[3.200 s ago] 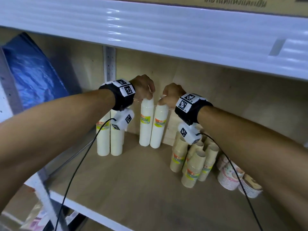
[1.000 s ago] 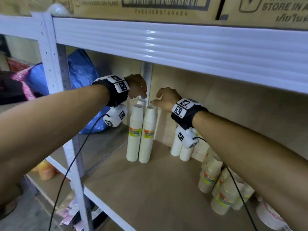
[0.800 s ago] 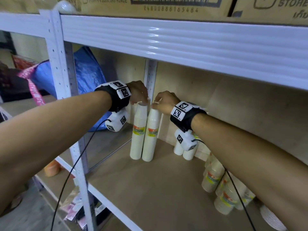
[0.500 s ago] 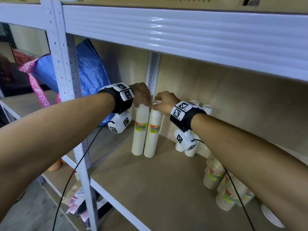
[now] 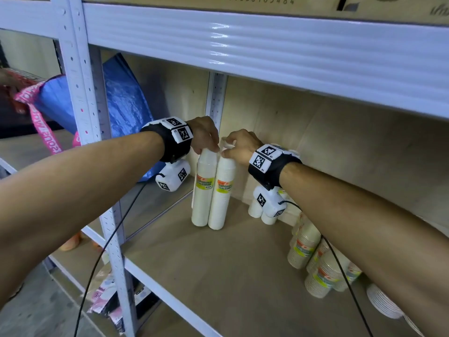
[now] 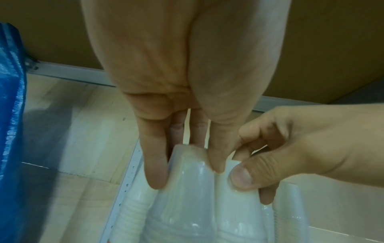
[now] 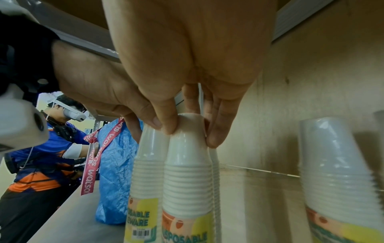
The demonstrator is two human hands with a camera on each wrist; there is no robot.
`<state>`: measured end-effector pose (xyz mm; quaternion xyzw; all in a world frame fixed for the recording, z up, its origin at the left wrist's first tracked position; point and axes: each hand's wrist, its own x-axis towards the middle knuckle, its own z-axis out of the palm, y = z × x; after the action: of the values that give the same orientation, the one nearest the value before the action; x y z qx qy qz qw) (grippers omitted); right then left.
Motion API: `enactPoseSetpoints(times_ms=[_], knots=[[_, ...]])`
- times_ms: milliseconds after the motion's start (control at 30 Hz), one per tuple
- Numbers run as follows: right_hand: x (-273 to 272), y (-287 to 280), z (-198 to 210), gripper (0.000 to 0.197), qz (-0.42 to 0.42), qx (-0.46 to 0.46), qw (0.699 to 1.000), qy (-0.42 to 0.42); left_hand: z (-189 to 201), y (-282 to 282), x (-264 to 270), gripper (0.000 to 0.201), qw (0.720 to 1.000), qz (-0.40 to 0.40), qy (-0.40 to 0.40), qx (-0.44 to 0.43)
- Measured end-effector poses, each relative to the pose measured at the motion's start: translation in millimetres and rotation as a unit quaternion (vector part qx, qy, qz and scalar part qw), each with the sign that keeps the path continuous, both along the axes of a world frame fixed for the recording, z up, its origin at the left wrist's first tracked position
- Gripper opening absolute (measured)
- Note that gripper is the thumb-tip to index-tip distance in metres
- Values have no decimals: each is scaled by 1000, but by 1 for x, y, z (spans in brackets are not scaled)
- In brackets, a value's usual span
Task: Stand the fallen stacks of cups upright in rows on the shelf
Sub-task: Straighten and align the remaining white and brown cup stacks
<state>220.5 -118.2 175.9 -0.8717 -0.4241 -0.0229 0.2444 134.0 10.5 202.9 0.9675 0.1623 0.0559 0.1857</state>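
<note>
Two tall white stacks upright at the back-left corner of the shelf point(image 5: 218, 276), touching side by side. Left hand point(image 5: 204, 135) pinches the top of the left stack point(image 5: 202, 190) — thumb on one side, fingers on the other, clear in the left wrist view. Right hand point(image 5: 239, 147) has fingertips curled round the top of the right stack point(image 5: 222, 193) the same way. Both stack bases look seated on the shelf board; neither hand has let go yet.

Done so far, judging from layout: this pair is standing, plus another pair of white stacks point(image 5: 261, 211) upright just to the right against the back wall, partly hidden behind the right wrist camera.

Left to do: a cluster of shorter beige stacks point(image 5: 313, 261) sits further right, leaning and not in a tidy row — looks like they still need straightening. Beyond them a pile of plates or bowls point(image 5: 381, 302) at the frame edge; can't tell if it's part of the job.

Estimate roughly halfway. Next is probably release and check the pair stays up — tall narrow stacks, likely tippy.
</note>
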Motion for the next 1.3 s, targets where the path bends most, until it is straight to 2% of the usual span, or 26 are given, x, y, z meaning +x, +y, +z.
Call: enactPoseSetpoints(times_ms=[167,467,700,800,1300], knots=[[7,-25,9,46,-32,-13,999,-11,7,-17,14,33,999,-40,-5,25],[28,-78,15,47,-112,-9,994,-5,10,-55,54,30,995,-100,-4,-20],[41,-110,13,49,-168,-6,986,-2,2,-78,86,32,987,-147,-34,47],[45,-117,11,56,-179,-5,984,-1,0,-84,95,33,986,-157,-39,30],[60,-116,-5,55,-193,-2,981,9,-18,-82,122,37,984,-172,-28,46]])
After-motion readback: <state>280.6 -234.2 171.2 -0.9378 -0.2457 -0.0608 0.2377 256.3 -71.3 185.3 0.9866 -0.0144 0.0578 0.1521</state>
